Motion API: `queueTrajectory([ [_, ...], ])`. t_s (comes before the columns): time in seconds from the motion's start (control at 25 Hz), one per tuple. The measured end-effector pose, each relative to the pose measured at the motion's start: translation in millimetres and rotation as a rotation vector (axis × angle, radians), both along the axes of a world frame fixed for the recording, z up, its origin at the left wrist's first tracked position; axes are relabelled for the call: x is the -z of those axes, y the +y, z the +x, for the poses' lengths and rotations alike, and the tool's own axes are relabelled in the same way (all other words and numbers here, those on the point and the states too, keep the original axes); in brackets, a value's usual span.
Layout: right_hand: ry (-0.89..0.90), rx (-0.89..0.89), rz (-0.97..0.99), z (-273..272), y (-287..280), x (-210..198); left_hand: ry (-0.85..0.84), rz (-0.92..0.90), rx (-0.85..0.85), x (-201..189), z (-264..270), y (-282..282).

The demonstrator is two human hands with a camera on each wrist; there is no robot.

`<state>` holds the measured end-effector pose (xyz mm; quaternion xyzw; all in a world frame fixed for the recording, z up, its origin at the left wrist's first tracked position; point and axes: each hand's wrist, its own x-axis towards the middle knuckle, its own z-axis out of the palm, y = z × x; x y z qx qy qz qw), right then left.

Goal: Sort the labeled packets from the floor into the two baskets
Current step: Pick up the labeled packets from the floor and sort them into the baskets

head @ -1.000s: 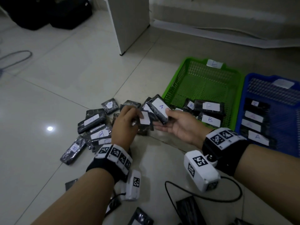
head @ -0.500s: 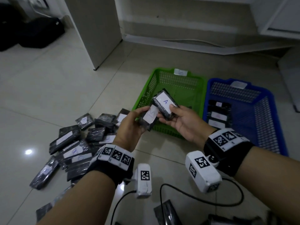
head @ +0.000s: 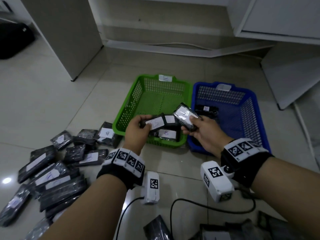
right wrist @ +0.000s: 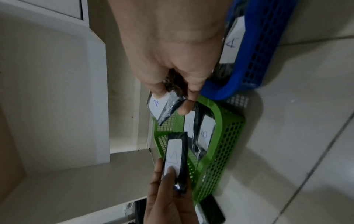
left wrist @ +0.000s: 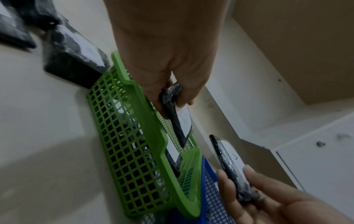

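Observation:
My left hand [head: 138,126] pinches a black packet labeled B [head: 154,123] over the near part of the green basket [head: 128,108]. That packet shows again in the right wrist view as the B packet [right wrist: 175,157]. My right hand [head: 199,129] grips a black packet labeled A [head: 185,116] above the seam between the green basket and the blue basket [head: 249,122]; its label reads A [right wrist: 157,106]. B packets [head: 167,133] lie in the green basket. A packets [head: 206,109] lie in the blue one.
Several black labeled packets [head: 50,172] lie scattered on the tiled floor at the left. More packets [head: 157,229] and black cables [head: 207,207] lie near my forearms. White cabinet panels [head: 69,32] stand behind the baskets.
Both hands have carried their packets from the floor pile rightward to the baskets. The left one now hangs over the green basket, the right one at the blue basket's edge.

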<state>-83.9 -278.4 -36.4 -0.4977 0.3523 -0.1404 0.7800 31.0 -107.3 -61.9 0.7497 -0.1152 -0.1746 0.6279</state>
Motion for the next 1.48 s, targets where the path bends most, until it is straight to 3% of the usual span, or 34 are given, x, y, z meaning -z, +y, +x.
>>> queueTrajectory([
  [0.12, 0.042, 0.075, -0.097, -11.9, -23.7, 3.0, -0.089, 0.115, 0.052, -2.7, 3.2, -24.5],
  [0.32, 0.236, 0.193, -0.250, -35.5, -62.2, 10.2, -0.098, 0.313, 0.218, 10.0, 11.9, -55.9],
  [0.4, 0.300, 0.203, -0.343, -44.2, -74.0, 17.2, -0.212, 0.440, 0.286, 17.3, 7.3, -64.0],
  [0.48, 0.356, 0.177, -0.441, -53.3, -83.7, 26.4, -0.424, 0.505, 0.247, 23.4, -4.5, -66.5],
  [0.64, 0.417, 0.082, -0.622, -63.1, -100.7, 43.0, -0.734, 0.499, 0.207, 33.6, -36.4, -65.6],
  [0.8, 0.459, -0.008, -0.656, -47.3, -116.7, 54.2, -0.711, 0.456, 0.425, 36.7, -49.8, -62.1],
  [0.92, 0.497, -0.136, -0.680, -36.8, -117.1, 61.7, -0.716, 0.457, 0.439, 35.8, -49.9, -60.5],
  [1.04, 0.537, -0.215, -0.842, -38.9, -111.1, 68.0, -0.737, 0.451, 0.425, 38.4, -50.5, -61.7],
  [1.24, 0.442, -0.086, -0.933, -76.1, -91.1, 45.4, -0.909, 0.368, 0.412, 35.2, -71.2, -66.6],
  [1.4, 0.422, 0.125, -1.038, -150.2, -64.3, 24.2, -0.962, 0.247, 0.652, 39.2, -118.3, -73.8],
  [1.48, 0.461, 0.177, -1.059, -191.4, -60.0, 37.9, -0.940, 0.249, 0.828, 50.7, -139.1, -79.2],
])
